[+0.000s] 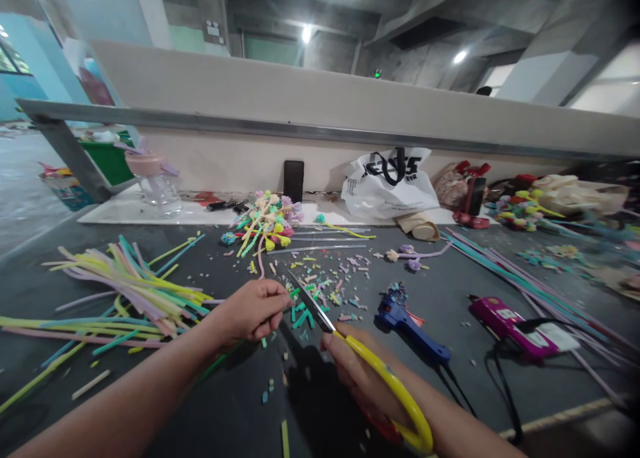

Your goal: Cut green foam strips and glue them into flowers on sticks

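Observation:
My left hand (257,311) is closed in a pinch over the middle of the dark table. A green pipe cleaner (220,363) runs out below it toward my wrist; its other end is hidden by my fingers. In my right hand (357,365) is a pair of scissors (387,381) with yellow handles. Their blades point up and left, with the tip close to my left fingertips. Beyond and between the hands lie short cut bits (303,311) in green, pink, yellow and purple.
Loose pipe cleaners (135,281) are heaped at the left. A bunch of fluffy flowers (270,221) lies at the back. To the right are a blue glue gun (413,325), a magenta corded device (517,328) and long stems (500,271). Behind stand a phone (293,181), bag (390,185) and bottle (155,181).

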The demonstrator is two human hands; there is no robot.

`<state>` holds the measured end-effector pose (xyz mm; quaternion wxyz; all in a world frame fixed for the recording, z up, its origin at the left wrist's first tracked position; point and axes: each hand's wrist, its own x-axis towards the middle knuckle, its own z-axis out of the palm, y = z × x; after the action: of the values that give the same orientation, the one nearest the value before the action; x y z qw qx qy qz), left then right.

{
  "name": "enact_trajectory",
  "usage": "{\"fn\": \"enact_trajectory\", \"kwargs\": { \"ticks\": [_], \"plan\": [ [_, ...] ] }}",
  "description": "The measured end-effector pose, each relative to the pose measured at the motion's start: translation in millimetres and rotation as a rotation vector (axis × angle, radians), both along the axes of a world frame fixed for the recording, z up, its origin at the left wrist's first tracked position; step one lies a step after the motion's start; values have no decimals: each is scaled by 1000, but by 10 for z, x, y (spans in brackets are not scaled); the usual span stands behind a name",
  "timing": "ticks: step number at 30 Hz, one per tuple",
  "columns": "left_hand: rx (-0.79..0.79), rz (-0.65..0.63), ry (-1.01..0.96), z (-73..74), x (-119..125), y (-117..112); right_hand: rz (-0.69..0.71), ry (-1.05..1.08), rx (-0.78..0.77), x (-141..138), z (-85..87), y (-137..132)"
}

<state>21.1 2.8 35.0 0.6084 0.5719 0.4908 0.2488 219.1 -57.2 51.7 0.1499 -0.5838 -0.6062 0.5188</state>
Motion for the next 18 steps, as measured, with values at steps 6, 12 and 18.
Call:
{"fn": "enact_trajectory", "kwargs": {
  "ticks": [6, 12, 18],
  "plan": [
    [-3, 48, 7, 45, -2, 17, -28, 24, -44, 36, 18, -50],
    [-2, 62, -10, 68, 10, -10, 45, -16, -48, 34, 24, -77],
    [3, 62, -20, 99, 17, -54, 102, -95, 50, -11, 55, -76]
  ]
}}
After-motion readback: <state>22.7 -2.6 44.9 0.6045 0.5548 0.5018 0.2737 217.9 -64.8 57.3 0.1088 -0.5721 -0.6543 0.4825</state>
